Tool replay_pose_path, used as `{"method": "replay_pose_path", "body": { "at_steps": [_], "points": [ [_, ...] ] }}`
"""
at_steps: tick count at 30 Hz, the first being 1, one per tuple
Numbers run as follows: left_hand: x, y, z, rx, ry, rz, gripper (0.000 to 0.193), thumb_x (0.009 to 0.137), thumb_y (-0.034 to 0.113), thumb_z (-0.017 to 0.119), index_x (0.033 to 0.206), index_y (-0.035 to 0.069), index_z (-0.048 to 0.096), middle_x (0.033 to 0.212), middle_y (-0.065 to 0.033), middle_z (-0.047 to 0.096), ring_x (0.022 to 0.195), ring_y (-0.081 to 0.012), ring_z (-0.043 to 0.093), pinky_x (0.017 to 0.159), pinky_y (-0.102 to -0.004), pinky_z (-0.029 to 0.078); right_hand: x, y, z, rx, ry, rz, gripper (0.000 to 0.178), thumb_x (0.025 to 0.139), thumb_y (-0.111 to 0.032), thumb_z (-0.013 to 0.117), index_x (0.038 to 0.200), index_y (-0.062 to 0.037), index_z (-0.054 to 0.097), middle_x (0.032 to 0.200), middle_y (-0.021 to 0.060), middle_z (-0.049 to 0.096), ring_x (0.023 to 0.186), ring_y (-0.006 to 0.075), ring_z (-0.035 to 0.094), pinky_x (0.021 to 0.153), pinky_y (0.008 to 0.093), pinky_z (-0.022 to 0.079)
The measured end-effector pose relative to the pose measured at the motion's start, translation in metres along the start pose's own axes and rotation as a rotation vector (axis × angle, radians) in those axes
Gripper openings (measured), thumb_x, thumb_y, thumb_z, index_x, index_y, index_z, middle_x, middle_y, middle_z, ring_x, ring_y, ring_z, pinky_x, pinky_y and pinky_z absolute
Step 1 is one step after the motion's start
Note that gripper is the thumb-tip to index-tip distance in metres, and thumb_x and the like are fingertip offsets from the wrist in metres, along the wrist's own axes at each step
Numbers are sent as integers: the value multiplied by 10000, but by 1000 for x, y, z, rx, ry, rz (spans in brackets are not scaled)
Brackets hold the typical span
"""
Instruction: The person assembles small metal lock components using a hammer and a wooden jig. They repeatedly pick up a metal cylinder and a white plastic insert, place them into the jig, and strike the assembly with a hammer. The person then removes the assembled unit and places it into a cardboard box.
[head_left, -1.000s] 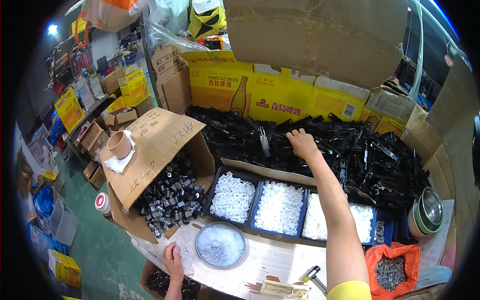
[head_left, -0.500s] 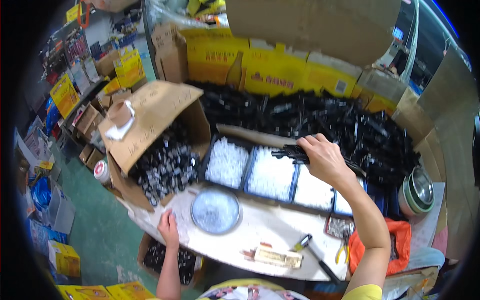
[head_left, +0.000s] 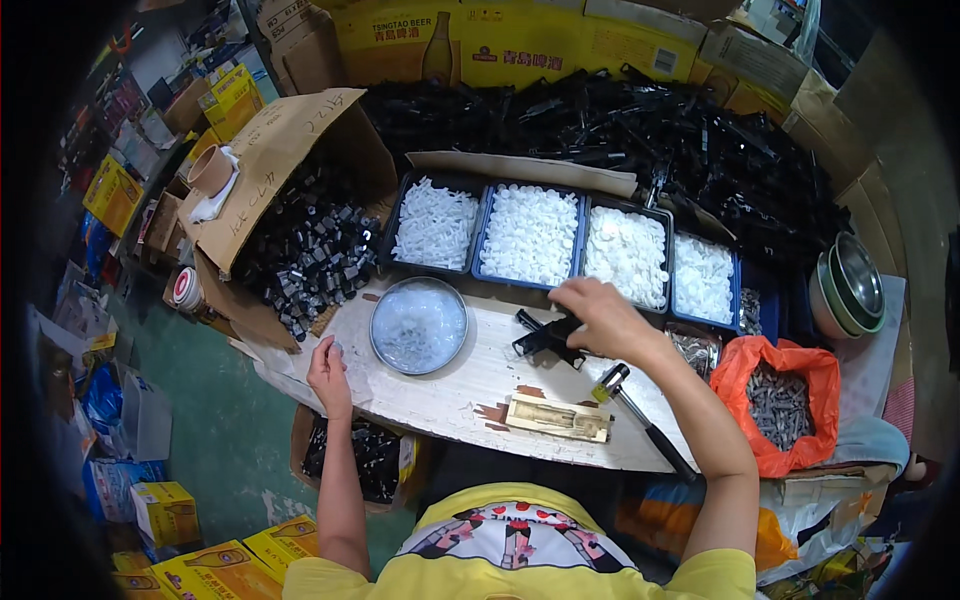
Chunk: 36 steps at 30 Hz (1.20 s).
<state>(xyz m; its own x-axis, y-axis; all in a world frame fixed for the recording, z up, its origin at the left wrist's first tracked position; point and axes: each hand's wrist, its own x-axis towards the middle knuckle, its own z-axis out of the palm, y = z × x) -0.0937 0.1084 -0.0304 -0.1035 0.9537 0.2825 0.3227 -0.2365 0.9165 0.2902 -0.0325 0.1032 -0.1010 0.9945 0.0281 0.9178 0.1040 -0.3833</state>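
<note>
My right hand (head_left: 608, 322) is over the white worktable (head_left: 440, 405), its thumb and fingers apart around several black plastic parts (head_left: 548, 338). Those parts lie crossed on the tabletop. At the table's left edge my left hand (head_left: 328, 374) is closed, the fingertips drawn together; what they hold, if anything, is too small to make out. Beside it stands a round metal dish (head_left: 376, 335) with small clear pieces inside. In front of me lie a cream-coloured block fixture (head_left: 560, 416) with a groove and a hammer (head_left: 640, 415) with a yellow-and-black head and dark handle.
Behind the dish runs a row of trays (head_left: 480, 235) of white plastic pieces. A long heap of black parts (head_left: 690, 150) lies beyond. On the left, an open cardboard box (head_left: 275, 135) holds small dark pieces. An orange bag (head_left: 735, 375) of grey screw-like pieces and nested bowls (head_left: 835, 300) stand right.
My right hand has come down toward me from above the trays, and the bundle of black parts it held now rests on the table. My left hand stays at the table's edge.
</note>
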Motion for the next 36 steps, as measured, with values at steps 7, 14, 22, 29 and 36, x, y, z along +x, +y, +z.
{"method": "replay_pose_path", "body": {
  "at_steps": [7, 14, 22, 29, 36],
  "points": [
    [-3, -5, 1, -72, 42, -70, 240, 885, 138, 504, 1082, 14, 561, 822, -10, 574, 630, -55, 481, 569, -197, 419, -64, 41, -4, 92, 370, 216, 185, 682, -31, 659, 859, -16, 607, 782, 122, 557, 709, 276, 559, 635, 337, 444],
    [-3, -12, 1, -129, 51, -73, 262, 879, 167, 536, 1091, 13, 551, 851, -12, 580, 640, -52, 488, 584, -193, 429, -96, 19, 49, -70, 373, 239, 125, 691, -52, 644, 814, -47, 623, 757, 85, 558, 741, 259, 533, 652, 372, 393],
    [1, -12, 1, -107, 15, -75, 255, 868, 156, 549, 1071, 2, 557, 877, -18, 588, 668, -57, 496, 590, -198, 434, -39, -34, 85, -226, 274, 219, 395, 729, -191, 637, 1092, -65, 543, 1150, 94, 491, 992, 255, 437, 788, 420, 319],
    [-1, -11, 0, -115, 14, -71, 248, 866, 157, 549, 1060, 3, 563, 864, -15, 584, 644, -57, 479, 580, -198, 423, -33, -42, 93, -229, 257, 244, 386, 753, -137, 577, 1123, -50, 508, 1156, 98, 471, 1010, 255, 425, 787, 434, 304],
    [-1, -12, 2, -116, 21, -81, 245, 862, 158, 557, 1055, 7, 568, 845, -7, 577, 631, -55, 465, 578, -194, 416, -50, -33, 99, -225, 257, 129, 251, 721, -67, 517, 963, -35, 577, 1014, 85, 522, 953, 243, 441, 769, 435, 301]
  ]
}}
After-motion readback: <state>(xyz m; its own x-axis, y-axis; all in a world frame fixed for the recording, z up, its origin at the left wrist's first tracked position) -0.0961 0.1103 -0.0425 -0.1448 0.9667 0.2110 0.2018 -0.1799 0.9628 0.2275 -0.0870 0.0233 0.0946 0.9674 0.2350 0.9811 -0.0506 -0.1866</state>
